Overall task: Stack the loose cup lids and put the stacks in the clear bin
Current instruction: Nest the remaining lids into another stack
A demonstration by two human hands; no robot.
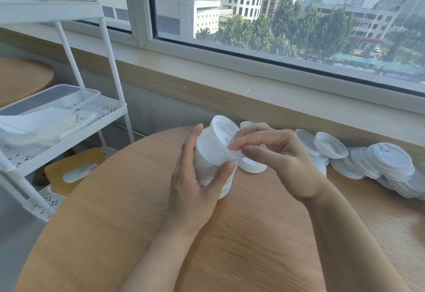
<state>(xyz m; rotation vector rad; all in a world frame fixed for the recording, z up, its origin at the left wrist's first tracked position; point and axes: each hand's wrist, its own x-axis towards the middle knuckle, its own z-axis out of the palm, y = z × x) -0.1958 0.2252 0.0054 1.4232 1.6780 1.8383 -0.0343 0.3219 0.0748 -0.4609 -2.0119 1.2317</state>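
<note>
the left hand (195, 176) is reaching in from below, fingers and thumb wrapping a tilted stack of lids (212, 153) above the round table (138, 222). the right hand (273, 153) is arching over, fingertips pinching the top lid's rim. handwritten dark characters are marking the clear bin (57, 105) on the cart (110, 112), unreadable. loose lids (379, 165) are lying by the wall.

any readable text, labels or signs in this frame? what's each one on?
Handwritten dark characters on the clear bin sitting on the white cart: there, but too blurred to read.
Red shop signs on the buildings outside the window: too small to read.
Embossed marks on the loose lids: not legible.
Nothing else carries text.
</note>
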